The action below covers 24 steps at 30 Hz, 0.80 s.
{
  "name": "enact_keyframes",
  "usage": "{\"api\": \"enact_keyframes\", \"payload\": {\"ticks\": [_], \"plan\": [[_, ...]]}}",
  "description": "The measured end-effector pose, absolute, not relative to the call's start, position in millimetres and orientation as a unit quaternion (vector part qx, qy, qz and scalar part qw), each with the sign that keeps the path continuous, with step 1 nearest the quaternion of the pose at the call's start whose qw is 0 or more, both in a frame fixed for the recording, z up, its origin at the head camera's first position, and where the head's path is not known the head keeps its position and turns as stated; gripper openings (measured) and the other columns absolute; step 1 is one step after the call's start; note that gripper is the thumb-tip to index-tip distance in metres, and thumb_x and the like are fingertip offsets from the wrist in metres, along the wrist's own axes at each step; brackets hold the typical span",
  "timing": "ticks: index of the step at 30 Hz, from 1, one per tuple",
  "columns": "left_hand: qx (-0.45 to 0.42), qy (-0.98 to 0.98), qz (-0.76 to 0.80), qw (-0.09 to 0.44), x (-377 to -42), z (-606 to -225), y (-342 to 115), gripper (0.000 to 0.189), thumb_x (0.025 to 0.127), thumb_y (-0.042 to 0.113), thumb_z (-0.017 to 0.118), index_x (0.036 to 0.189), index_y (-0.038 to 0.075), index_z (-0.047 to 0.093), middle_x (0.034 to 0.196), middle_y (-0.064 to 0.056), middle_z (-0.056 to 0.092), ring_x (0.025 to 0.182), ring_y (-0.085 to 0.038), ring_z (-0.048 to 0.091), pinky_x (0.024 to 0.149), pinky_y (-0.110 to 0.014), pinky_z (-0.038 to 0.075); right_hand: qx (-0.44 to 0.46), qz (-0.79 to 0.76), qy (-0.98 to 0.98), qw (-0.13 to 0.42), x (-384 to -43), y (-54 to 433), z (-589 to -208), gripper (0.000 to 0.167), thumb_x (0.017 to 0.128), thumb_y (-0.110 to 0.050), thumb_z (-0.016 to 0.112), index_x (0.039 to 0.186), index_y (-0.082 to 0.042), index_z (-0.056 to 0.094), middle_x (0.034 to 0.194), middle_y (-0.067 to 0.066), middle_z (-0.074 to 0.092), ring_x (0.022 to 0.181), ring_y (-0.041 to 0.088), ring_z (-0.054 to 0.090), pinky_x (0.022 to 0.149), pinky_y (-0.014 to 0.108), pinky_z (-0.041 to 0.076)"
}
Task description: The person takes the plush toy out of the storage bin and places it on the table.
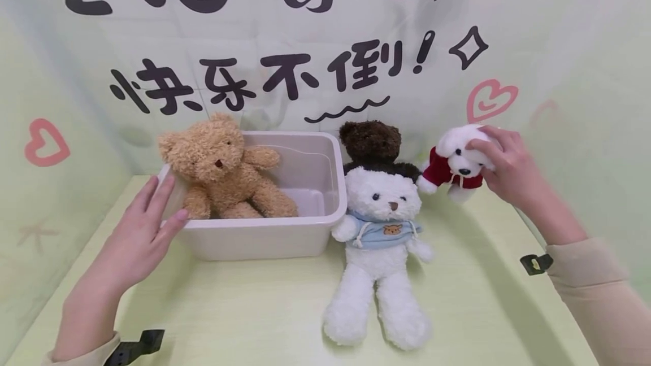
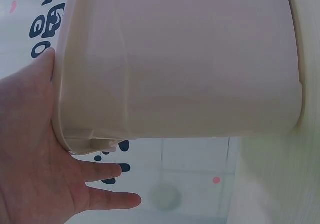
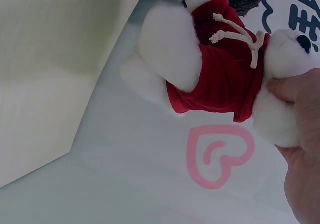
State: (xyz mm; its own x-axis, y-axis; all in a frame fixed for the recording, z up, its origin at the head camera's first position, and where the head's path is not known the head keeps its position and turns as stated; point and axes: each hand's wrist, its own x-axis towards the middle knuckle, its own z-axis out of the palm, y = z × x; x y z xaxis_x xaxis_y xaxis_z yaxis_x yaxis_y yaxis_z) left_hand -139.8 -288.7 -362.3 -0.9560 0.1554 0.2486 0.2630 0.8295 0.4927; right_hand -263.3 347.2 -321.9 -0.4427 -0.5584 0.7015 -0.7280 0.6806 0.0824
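Observation:
A white plush dog (image 1: 465,151) in a red hoodie (image 3: 220,73) hangs at the back right, its legs off the table. My right hand (image 1: 516,168) grips it by the head, fingers over the top and thumb at the cheek. At the left end of a beige plastic bin (image 1: 264,239), my left hand (image 1: 134,236) rests against the rim with its fingers extended. In the left wrist view the thumb lies along the rim and two fingers stretch past the corner. Inside the bin a light brown teddy bear (image 1: 218,162) sits leaning on the left wall.
Just right of the bin, a white teddy bear (image 1: 378,275) in a light blue hoodie lies on the pale table (image 1: 244,309). Behind its head is a dark brown plush bear (image 1: 371,140). Printed cloth walls (image 1: 574,72) enclose the table at the back and sides.

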Motion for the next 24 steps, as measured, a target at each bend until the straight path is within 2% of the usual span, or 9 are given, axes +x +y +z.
{"api": "enact_keyframes", "payload": {"ticks": [12, 18, 24], "plan": [[-0.112, -0.949, -0.279, 0.099, -139, -363, -289, 0.068, 0.112, 0.031, 0.042, 0.166, 0.012, 0.004, 0.165, -0.034, 0.000, 0.143, -0.066, 0.010, 0.106, -0.082, 0.012, 0.377, 0.136, -0.849, 0.344, -271, 347, -364, 0.056, 0.061, 0.029, 0.068, 0.110, 0.002, 0.063, 0.122, 0.039, 0.054, 0.103, 0.062, 0.050, 0.087, 0.070, 0.043], [-0.112, -0.949, -0.276, 0.100, -138, -362, -290, 0.068, 0.112, 0.031, 0.042, 0.166, 0.013, 0.004, 0.165, -0.034, 0.000, 0.143, -0.066, 0.010, 0.107, -0.082, 0.012, 0.381, 0.146, -0.846, 0.344, -275, 343, -377, 0.055, 0.062, 0.030, 0.068, 0.109, 0.002, 0.064, 0.123, 0.038, 0.054, 0.106, 0.060, 0.049, 0.089, 0.069, 0.042], [-0.115, -0.949, -0.276, 0.103, -138, -361, -290, 0.068, 0.112, 0.030, 0.042, 0.166, 0.013, 0.004, 0.165, -0.034, 0.000, 0.142, -0.066, 0.010, 0.107, -0.082, 0.011, 0.403, 0.139, -0.834, 0.351, -283, 339, -385, 0.048, 0.064, 0.028, 0.061, 0.104, 0.002, 0.064, 0.119, 0.037, 0.056, 0.104, 0.061, 0.050, 0.089, 0.070, 0.042]]}}
